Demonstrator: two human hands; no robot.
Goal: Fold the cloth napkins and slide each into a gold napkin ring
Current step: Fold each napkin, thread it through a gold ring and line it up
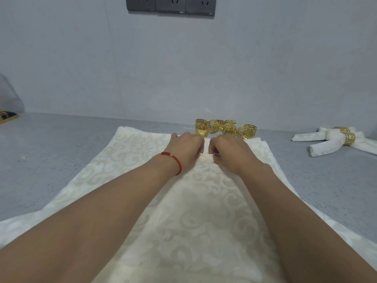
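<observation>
At the far left edge we see a dark and gold object (7,117) lying on the grey speckled counter (51,160), too cut off for us to identify. Moving right, a stack of cream napkins (114,160) lies flat on the counter, woven with a pale scrolling damask pattern, their zigzag-cut edges fanned slightly apart along the left and right sides.

Our left hand (186,148), with a red cord bracelet (176,162) at its wrist, rests on the top napkin near its far end, fingers curled down and pinching a small raised ridge of cloth (206,155). Just beside it, our right hand (228,150) is curled the same way, its fingers gripping that same ridge, so the two hands sit almost knuckle to knuckle with the fold between them.

Just beyond the hands, near the wall, a cluster of gold napkin rings (225,128) stands on the counter: shiny metal bands pierced with a Greek-key openwork pattern, touching one another.

Well to the right, two finished napkins (334,142) lie crossed on the counter, each rolled into a soft white tube and cinched at the middle by a gold ring (349,137).

Above, on the pale matte wall, a row of dark grey sockets (170,5) is mounted.
</observation>
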